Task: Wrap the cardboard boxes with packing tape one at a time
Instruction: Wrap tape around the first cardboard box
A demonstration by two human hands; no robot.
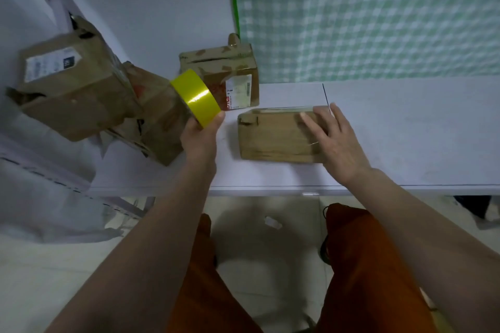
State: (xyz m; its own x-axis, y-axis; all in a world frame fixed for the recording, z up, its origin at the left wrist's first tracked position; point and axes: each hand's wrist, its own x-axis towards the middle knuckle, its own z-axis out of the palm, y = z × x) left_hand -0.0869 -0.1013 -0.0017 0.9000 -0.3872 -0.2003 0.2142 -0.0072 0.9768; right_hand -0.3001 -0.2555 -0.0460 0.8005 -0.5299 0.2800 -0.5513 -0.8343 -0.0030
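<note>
A flat brown cardboard box [273, 138] lies on the white table [405, 143] in front of me. My right hand [335, 140] rests on the box's right end with straight, spread fingers. My left hand [201, 135] grips a roll of yellow packing tape [197, 97], held up above the table just left of the box. The roll does not touch the box.
A taller taped box with a shipping label [224, 76] stands behind the roll. Two more worn boxes [73, 89] lean together at the left. A green checked cloth [378, 16] covers the wall behind. The table's front edge runs near my knees.
</note>
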